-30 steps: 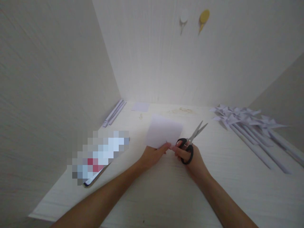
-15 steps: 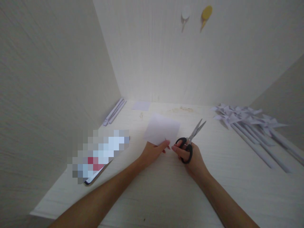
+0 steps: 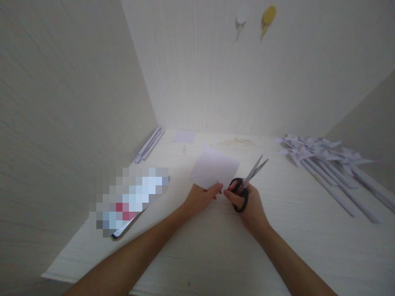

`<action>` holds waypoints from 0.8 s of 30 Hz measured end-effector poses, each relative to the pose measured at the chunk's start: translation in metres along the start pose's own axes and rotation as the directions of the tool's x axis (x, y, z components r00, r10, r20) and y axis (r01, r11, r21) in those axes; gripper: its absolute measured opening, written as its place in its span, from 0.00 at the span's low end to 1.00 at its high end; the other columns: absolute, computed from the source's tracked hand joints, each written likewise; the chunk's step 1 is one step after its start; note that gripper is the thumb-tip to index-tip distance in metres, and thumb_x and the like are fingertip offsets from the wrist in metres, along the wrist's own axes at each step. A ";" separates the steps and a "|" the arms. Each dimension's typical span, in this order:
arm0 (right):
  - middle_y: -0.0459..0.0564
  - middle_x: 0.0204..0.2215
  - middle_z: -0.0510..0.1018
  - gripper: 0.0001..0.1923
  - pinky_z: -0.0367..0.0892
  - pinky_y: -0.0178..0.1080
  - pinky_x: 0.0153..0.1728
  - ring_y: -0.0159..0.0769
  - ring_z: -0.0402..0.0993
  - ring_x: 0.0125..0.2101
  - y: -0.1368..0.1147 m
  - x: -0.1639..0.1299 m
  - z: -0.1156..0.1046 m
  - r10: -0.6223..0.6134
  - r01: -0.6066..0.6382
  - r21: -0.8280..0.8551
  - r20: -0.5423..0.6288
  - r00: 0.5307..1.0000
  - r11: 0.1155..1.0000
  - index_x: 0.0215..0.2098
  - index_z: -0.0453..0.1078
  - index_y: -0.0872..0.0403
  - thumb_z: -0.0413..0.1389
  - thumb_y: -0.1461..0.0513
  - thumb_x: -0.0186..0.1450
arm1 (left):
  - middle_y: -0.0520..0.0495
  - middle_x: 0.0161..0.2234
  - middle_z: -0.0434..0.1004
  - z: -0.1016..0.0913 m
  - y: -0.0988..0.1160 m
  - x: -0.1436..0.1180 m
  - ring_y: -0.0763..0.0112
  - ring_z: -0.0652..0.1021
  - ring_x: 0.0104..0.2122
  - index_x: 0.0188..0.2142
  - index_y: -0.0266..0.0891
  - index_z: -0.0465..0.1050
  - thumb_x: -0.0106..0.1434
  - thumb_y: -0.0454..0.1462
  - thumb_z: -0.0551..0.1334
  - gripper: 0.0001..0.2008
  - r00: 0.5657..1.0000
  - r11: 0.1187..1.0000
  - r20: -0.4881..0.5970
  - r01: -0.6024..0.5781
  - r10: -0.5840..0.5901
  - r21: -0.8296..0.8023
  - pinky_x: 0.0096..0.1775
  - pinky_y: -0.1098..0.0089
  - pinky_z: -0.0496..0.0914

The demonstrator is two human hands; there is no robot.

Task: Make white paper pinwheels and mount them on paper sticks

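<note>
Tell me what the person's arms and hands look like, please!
The left forearm and right forearm are bare, with no sleeves in view, and narrow toward the wrists. The left hand and right hand wear no gloves. No watch or bracelet shows.

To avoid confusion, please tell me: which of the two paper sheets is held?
The nearer sheet, pinched at its near edge by the left hand; the other sheet lies untouched on the table near the wall.
</note>
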State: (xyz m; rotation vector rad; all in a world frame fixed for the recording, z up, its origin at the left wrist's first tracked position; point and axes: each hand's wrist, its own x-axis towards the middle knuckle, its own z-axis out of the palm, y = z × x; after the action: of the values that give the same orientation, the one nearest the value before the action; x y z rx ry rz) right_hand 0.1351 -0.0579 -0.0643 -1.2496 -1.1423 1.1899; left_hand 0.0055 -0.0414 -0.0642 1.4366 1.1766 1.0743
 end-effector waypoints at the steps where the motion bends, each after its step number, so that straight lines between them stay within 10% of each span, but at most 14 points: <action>1: 0.38 0.14 0.63 0.13 0.49 0.29 0.15 0.23 0.55 0.15 -0.001 -0.001 0.001 -0.011 0.011 -0.007 -0.005 1.000 1.000 0.22 0.60 0.55 0.60 0.61 0.44 | 0.54 0.19 0.67 0.000 -0.001 0.000 0.79 0.68 0.18 0.21 0.36 0.65 0.52 0.38 0.56 0.08 1.000 1.000 0.002 -0.001 0.001 0.013 0.22 0.77 0.65; 13: 0.38 0.14 0.60 0.07 0.52 0.30 0.16 0.26 0.55 0.16 0.003 0.000 0.002 -0.145 0.126 -0.203 -0.086 0.986 0.971 0.23 0.57 0.53 0.53 0.65 0.46 | 0.46 0.30 0.75 -0.002 0.004 -0.003 0.67 0.73 0.36 0.29 0.37 0.71 0.49 0.38 0.60 0.08 0.995 1.000 -0.096 -0.028 0.029 0.010 0.41 0.66 0.67; 24: 0.40 0.22 0.66 0.09 0.56 0.30 0.17 0.25 0.60 0.18 0.006 0.007 -0.005 -0.218 0.194 -0.107 -0.303 0.928 0.975 0.27 0.57 0.53 0.54 0.65 0.50 | 0.50 0.25 0.74 -0.012 -0.004 0.015 0.75 0.72 0.24 0.27 0.33 0.71 0.44 0.38 0.63 0.11 0.979 0.925 -0.144 0.079 -0.141 -0.371 0.24 0.75 0.68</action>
State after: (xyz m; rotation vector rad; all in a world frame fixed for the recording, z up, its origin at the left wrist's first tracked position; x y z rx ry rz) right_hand 0.1405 -0.0514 -0.0703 -1.2863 -1.0573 0.7656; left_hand -0.0044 -0.0251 -0.0659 0.9956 1.0918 1.2775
